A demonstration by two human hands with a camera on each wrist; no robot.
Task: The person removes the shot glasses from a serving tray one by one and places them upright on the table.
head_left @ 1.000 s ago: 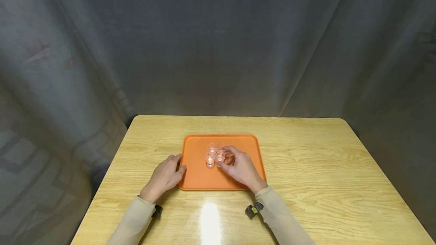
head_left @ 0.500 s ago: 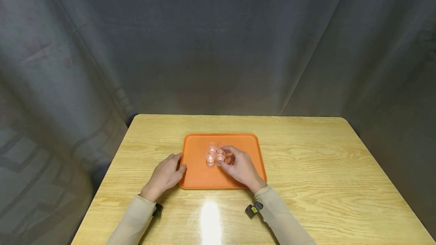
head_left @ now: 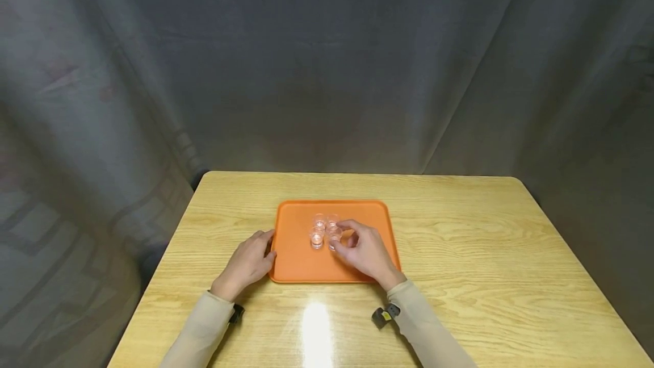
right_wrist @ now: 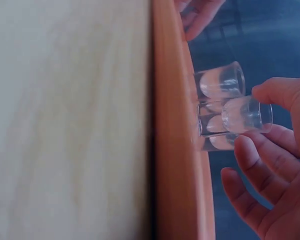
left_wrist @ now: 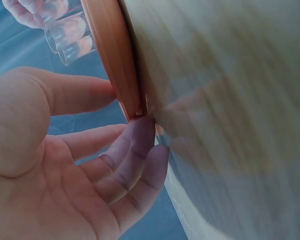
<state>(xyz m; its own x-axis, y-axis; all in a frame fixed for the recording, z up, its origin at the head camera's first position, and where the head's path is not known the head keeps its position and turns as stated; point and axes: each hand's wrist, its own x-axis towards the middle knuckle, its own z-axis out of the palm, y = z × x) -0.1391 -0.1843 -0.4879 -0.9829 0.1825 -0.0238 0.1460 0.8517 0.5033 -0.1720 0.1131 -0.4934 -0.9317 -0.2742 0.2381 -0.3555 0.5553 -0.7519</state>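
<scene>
Several small clear shot glasses stand grouped near the middle of an orange tray (head_left: 301, 271). My right hand (head_left: 365, 249) holds the near right shot glass (right_wrist: 245, 114) between thumb and fingers; its base seems to be on the tray. Just left of it stands another shot glass (head_left: 317, 238), with one more glass (head_left: 319, 221) behind. The far right glass (head_left: 332, 221) is partly hidden by my fingertips. At the tray's left edge, my left hand (head_left: 247, 263) pinches the rim, thumb on the inner side and fingers at the outside and underside, as the left wrist view shows.
The tray lies on a light wood-grain table (head_left: 470, 243). A dark grey curtain (head_left: 317, 72) hangs behind and to both sides. A bright light reflection (head_left: 316, 328) shows on the tabletop in front of the tray.
My right hand has shifted slightly to the right with the near right shot glass, so the gap to the near left glass is a little wider. My left hand stays at the tray rim.
</scene>
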